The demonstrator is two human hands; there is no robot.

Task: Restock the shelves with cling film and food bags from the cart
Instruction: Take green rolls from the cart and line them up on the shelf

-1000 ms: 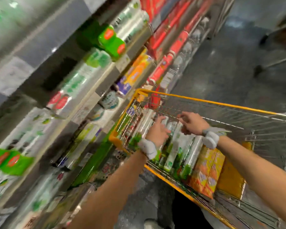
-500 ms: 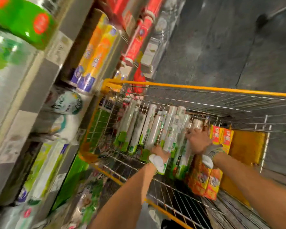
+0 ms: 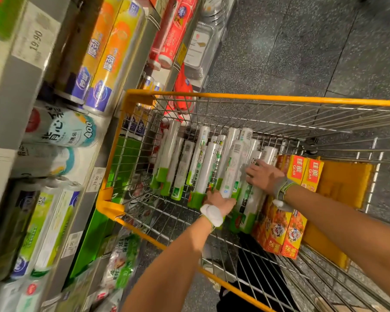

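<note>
A: Grey speckled floor and stocked shelves (image 3: 16,86) are seen around a yellow wire cart (image 3: 234,96). What is held?
B: Cling film rolls (image 3: 206,167), standing mid-frame in the cart, are gripped at their green bases by the left hand (image 3: 218,202); neighbouring ones are clasped by the right hand (image 3: 262,175).
A: How is the lift best done?
B: Few rolls should be gathered, pressed together, and raised clear of the wire.

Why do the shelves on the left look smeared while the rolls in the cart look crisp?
Head view: shelves at the left edge are motion-smeared, worst toward the bottom corner, though one price tag is legible; rolls in the cart at centre are crisp; soft glare streaks their film; the whole scene sits tilted.
</note>
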